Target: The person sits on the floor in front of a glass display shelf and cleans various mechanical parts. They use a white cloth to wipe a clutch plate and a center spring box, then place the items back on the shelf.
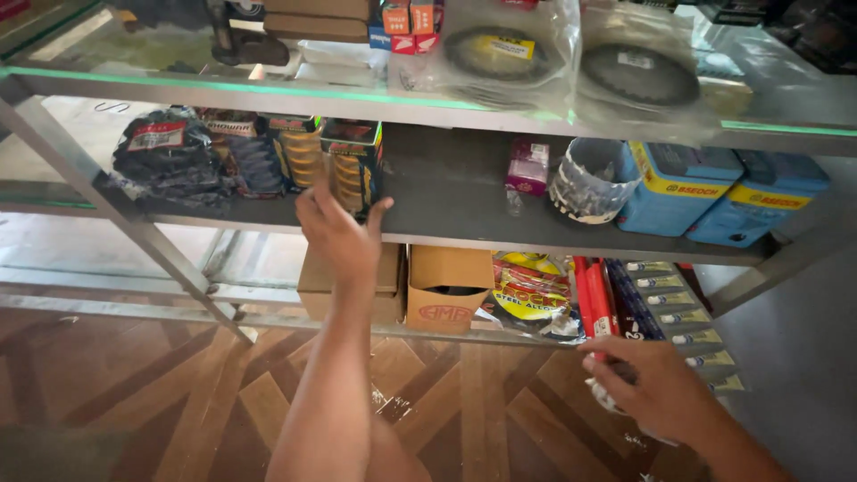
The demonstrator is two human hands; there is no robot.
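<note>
**Hands at a parts shelf**

The left hand (342, 234) is raised to the front edge of the dark middle shelf (464, 210), fingers spread open and empty, just before a green-topped box of yellow rings (354, 161). A second such box (296, 147) is seen beside it, and a black bagged bundle with a red-and-white label (170, 156) lies near the shelf's left end.

The right hand (656, 388) is held low at the right end of the bottom shelf, fingers curled on a small pale object (607, 394); what the object is cannot be told. Just above that hand, a row of about seven small tubes (692, 335) is laid, with two red packages (596, 299) beside it.

Two blue boxes with yellow bands (719, 192) stand at the middle shelf's right end, a grey-and-white roll (592, 181) and a small pink box (528, 165) to their left. One open brown carton (449, 287) sits below. Two dark discs in clear bags (571, 67) rest on the glass top (268, 94).
</note>
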